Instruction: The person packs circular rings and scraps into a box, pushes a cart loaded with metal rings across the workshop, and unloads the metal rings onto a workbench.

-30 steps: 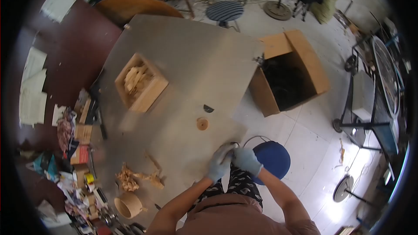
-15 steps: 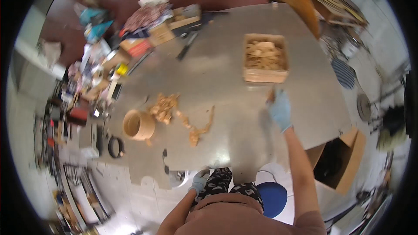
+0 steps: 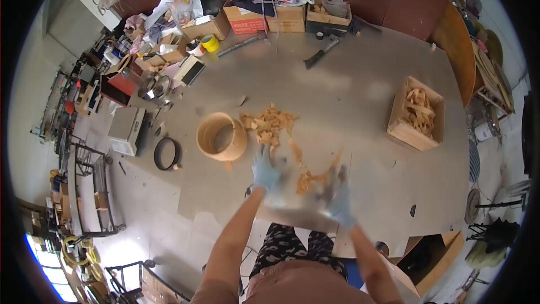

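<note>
My left hand (image 3: pixel 265 172), in a light blue glove, reaches over the metal table with its fingers stretched out. Just beyond its fingertips is a pile of crumpled tan strips (image 3: pixel 270 123). A wide tan cylindrical ring (image 3: pixel 222 136), hollow in the middle, stands to the left of the pile. My right hand (image 3: pixel 341 205), gloved the same way, is low over the table near the front edge. Motion smears its fingers, and a dark blurred patch shows at their tips. Between the hands and slightly farther off lies a loose trail of tan strips (image 3: pixel 310 180).
A wooden box (image 3: pixel 416 115) full of tan strips stands at the right. A black ring (image 3: pixel 167 153) and a grey scale-like device (image 3: pixel 127 130) lie at the left. Along the back are cardboard boxes (image 3: pixel 246 21), yellow tape (image 3: pixel 210 43) and a black-handled tool (image 3: pixel 322 53).
My left hand has come up from my lap to over the table. My right hand has drawn back from near the wooden box toward me. The view has turned right.
</note>
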Demonstrator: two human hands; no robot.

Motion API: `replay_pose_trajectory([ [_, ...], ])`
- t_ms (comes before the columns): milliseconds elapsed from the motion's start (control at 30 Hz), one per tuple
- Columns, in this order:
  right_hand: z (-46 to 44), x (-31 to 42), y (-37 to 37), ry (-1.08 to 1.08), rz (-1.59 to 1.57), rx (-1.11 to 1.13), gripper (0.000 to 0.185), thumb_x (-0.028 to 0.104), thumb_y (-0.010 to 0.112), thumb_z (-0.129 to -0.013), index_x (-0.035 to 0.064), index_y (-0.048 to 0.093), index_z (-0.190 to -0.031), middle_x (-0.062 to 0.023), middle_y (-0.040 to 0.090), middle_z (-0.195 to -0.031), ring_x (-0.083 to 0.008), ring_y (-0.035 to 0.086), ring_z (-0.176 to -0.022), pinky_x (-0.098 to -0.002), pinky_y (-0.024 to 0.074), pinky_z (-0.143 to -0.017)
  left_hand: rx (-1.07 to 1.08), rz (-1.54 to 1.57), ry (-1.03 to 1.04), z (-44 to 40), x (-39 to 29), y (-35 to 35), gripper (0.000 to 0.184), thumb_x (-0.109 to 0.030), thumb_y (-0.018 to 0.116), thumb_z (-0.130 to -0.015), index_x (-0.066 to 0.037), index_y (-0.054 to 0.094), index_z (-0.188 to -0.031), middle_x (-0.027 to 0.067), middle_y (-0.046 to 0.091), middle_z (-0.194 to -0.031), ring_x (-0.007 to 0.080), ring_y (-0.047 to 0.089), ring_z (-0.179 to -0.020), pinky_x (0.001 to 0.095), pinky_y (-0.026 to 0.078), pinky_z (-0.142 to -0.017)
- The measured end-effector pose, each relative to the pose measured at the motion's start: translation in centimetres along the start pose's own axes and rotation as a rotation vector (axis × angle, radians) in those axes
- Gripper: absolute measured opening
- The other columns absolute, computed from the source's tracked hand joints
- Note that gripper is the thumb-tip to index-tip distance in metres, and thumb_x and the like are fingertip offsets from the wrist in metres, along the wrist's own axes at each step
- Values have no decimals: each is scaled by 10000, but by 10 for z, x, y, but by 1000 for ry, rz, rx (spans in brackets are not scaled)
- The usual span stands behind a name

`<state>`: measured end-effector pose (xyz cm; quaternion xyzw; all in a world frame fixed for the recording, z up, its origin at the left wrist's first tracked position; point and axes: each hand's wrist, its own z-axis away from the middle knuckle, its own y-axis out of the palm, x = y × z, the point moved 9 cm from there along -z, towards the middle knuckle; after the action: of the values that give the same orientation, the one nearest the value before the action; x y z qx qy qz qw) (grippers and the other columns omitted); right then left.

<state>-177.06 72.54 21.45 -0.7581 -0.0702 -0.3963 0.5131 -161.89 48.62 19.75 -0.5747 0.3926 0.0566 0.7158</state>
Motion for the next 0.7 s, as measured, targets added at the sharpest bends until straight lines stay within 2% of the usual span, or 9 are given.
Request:
replay_pose_trajectory([
  [100, 33, 1, 70, 174, 100, 57, 1111, 384, 827, -648, 86, 228, -1535, -344, 184, -1527, -482, 160, -1438, -570, 174, -1147, -92, -122, 95, -123, -5, -6, 842, -532, 685, -810, -130, 366, -1477, 225, 276, -1543, 409, 269, -1411, 522, 257, -1140],
  [233, 4, -10, 135, 411, 152, 106, 1032, 404, 796, -723, 59, 248, -1527, -313, 184, -1547, -446, 123, -1459, -585, 120, -1148, 125, -322, -163, -200, 20, 11, 884, -732, 535, -815, -239, 323, -1518, 164, 175, -1606, 377, 169, -1471, 525, 188, -1171],
  [300, -41, -9, 139, 368, -84, -288, 836, 410, 682, -864, 93, 279, -1524, -264, 195, -1565, -393, 165, -1465, -510, 163, -1164, 59, -311, -272, -199, 54, 44, 847, -756, 483, -817, -261, 381, -1496, 159, 179, -1607, 371, 167, -1475, 523, 183, -1177],
  [333, -64, -15, 146, 385, -153, -343, 754, 385, 627, -913, 87, 292, -1519, -248, 198, -1571, -381, 153, -1470, -483, 157, -1170, 127, -279, -148, -188, 46, 56, 812, -734, 497, -816, -215, 480, -1440, 165, 233, -1591, 342, 193, -1474, 544, 190, -1168],
  [367, -89, -22, 148, 407, -217, -404, 674, 360, 573, -962, 81, 305, -1515, -233, 200, -1577, -369, 142, -1475, -456, 150, -1177, -7, -244, -73, -176, 46, 67, 746, -662, 550, -828, -145, 560, -1366, 168, 383, -1515, 334, 350, -1399, 504, 286, -1133],
  [467, -159, -28, 174, 282, -261, -417, 670, 323, 553, -981, 24, 274, -1511, -181, 320, -1539, -365, 284, -1415, -459, 228, -1156, -28, 226, -252, -131, 61, 135, 620, -551, 603, -863, -74, 606, -1258, 118, 590, -1259, 245, 572, -1129, 347, 471, -942],
  [533, -177, -45, 217, 495, -1278, -370, 621, 270, 568, -978, 43, 310, -1496, -145, 432, -1457, -318, 452, -1295, -457, 354, -1093, 43, 503, -295, -121, 60, 153, 547, -508, 605, -891, -64, 624, -1210, 90, 637, -1156, 215, 615, -1029, 297, 507, -867],
  [600, -176, -26, 213, 462, -1426, -361, 613, 270, 572, -974, 85, 312, -1498, -128, 475, -1392, -292, 512, -1188, -435, 416, -1018, 35, 1361, -359, -112, 26, 139, 246, -249, 581, -969, -91, 579, -1158, 105, 620, -1060, 213, 582, -989, 379, 492, -860],
  [700, -165, 10, 193, 328, -1547, -271, 539, 202, 558, -971, 97, 369, -1465, -109, 532, -1322, -254, 590, -1054, -382, 491, -931, 200, 1508, -549, -85, 41, 161, 344, -353, 559, -974, -87, 601, -1188, 57, 641, -1061, 183, 612, -948, 310, 508, -837],
])
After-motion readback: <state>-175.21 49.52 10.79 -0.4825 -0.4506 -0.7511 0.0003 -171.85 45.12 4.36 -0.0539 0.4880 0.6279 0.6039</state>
